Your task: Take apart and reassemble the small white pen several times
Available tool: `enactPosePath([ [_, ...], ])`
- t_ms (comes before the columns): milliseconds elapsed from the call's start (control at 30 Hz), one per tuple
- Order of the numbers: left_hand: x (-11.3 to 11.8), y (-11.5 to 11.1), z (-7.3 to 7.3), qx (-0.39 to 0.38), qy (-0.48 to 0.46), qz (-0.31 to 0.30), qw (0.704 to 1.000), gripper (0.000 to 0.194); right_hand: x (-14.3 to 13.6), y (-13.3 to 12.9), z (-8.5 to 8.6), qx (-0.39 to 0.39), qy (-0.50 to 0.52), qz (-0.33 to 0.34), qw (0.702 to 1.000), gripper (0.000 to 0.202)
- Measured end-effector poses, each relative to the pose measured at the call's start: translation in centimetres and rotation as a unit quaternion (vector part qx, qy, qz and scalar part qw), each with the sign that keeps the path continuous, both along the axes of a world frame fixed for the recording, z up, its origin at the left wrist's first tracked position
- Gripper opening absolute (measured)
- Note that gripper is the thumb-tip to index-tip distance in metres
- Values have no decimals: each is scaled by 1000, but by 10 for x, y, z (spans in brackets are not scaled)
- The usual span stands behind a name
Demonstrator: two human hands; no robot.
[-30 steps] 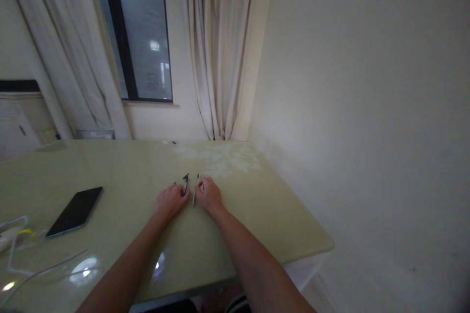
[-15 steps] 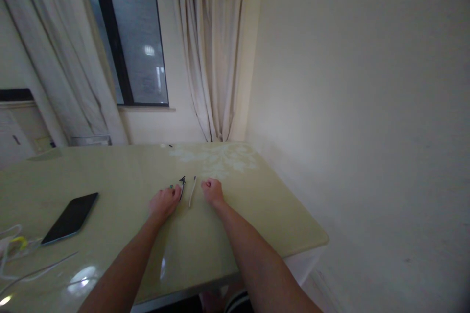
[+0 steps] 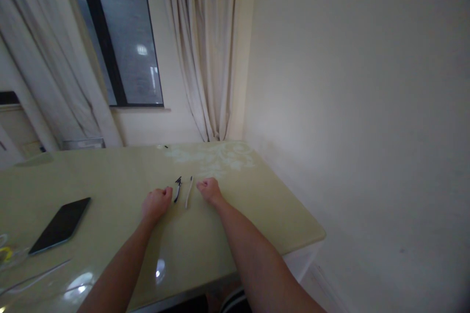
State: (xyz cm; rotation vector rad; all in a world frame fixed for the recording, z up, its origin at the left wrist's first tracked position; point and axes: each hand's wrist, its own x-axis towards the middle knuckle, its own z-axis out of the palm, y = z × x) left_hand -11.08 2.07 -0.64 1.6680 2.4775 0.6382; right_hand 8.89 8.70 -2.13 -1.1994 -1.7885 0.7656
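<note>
My left hand (image 3: 157, 203) rests on the table as a loose fist, with nothing showing in it. Just right of it, and apart from it, lies a slim black-and-silver tool (image 3: 177, 190) with a crosswise head at its far end, like a razor or peeler; its exact kind is too small to tell. Beside that lies a white toothbrush (image 3: 188, 193), dark at the head, pointing away from me. My right hand (image 3: 209, 190) is closed in a fist to the right of the toothbrush, not touching it, and no object shows in its fingers.
A black tablet (image 3: 60, 226) lies on the left of the pale green table (image 3: 279, 225). Nearer to me on that side are a cable (image 3: 35, 276) and a yellow item (image 3: 5, 254). A wall (image 3: 348, 107) borders the right; curtains (image 3: 205, 58) and a window stand behind.
My left hand has let go of the black-and-silver tool and drawn back left, closing into a fist. My right hand stays in a fist. The view has shifted slightly to the right.
</note>
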Motion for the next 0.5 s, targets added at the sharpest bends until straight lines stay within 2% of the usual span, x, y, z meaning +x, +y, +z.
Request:
enactPosePath([
  [267, -4, -1, 0, 37, -51, 17, 998, 51, 7, 7, 0, -55, 12, 28, 998, 46],
  [500, -6, -3, 2, 127, -159, 32, 979, 46, 26, 13, 6, -67, 23, 64, 995, 51],
])
